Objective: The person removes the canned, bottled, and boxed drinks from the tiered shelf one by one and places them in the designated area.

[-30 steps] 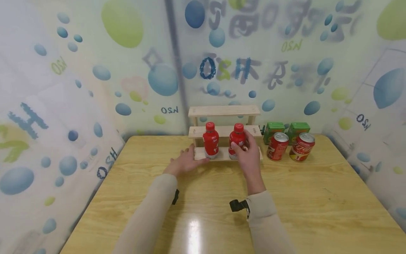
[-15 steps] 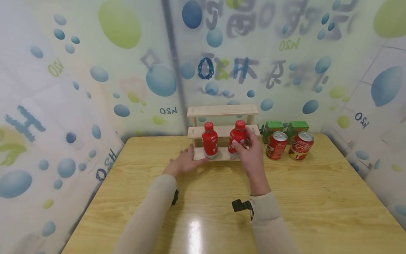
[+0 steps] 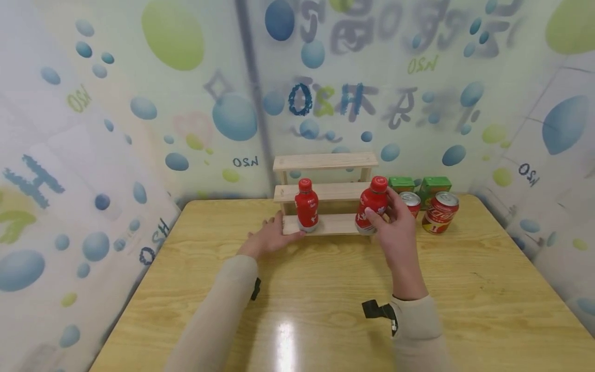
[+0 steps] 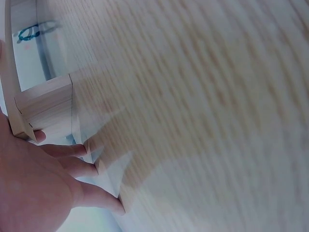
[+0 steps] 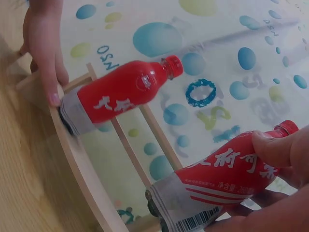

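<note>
A red cola bottle (image 3: 373, 202) with a grey-white base is gripped by my right hand (image 3: 400, 232), thumb on its near side and fingers behind. It leans slightly at the right end of the bottom board of a small wooden three-tier rack (image 3: 337, 225). Toward that board's left end stands a second red cola bottle (image 3: 307, 207), upright. My left hand (image 3: 268, 239) rests at the rack's left end, its thumb along the front edge. In the left wrist view, the spread, fairly straight fingers (image 4: 99, 195) reach down to the table beside the rack.
Right of the rack stand two red cans (image 3: 440, 213), the nearer one partly hidden behind my right hand. Behind them are two green boxes (image 3: 436, 188). The wood-grain table (image 3: 307, 299) meets a printed curtain (image 3: 232, 62) at the back.
My right hand has moved right along the rack with its cola bottle, widening the gap between the bottles and covering part of a can. The left hand and the other bottle keep their places.
</note>
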`<state>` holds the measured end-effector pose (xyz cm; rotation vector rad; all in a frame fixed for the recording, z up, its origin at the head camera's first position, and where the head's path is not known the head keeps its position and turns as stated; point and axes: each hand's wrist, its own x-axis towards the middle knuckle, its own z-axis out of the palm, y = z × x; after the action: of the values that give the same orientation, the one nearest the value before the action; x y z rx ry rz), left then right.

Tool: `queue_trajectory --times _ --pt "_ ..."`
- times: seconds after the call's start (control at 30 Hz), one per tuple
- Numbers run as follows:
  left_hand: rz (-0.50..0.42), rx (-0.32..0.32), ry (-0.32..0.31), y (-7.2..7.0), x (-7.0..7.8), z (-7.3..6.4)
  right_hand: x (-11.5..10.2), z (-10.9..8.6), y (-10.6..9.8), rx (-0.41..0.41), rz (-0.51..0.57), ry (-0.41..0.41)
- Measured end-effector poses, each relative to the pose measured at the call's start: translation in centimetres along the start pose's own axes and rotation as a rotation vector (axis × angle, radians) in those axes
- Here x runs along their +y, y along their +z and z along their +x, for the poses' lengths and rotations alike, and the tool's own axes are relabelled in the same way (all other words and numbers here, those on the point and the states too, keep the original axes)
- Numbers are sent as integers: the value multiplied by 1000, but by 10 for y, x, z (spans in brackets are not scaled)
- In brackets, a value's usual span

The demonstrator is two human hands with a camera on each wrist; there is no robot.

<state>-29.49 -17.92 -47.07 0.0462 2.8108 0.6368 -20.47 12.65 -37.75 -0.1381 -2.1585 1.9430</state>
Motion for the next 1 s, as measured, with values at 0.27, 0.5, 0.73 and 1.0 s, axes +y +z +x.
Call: queue_trajectory --times 0.27,0.5,0.73,1.0 --pt "12 -6 1 -2 1 -3 10 1 -29 69 -28 30" --pt "7 2 2 -1 -1 -3 30 3 -55 140 -86 92" --pt "13 7 6 0 -1 -1 50 6 -69 173 -108 128" --pt "7 2 4 0 -1 -1 63 9 -72 178 -109 153"
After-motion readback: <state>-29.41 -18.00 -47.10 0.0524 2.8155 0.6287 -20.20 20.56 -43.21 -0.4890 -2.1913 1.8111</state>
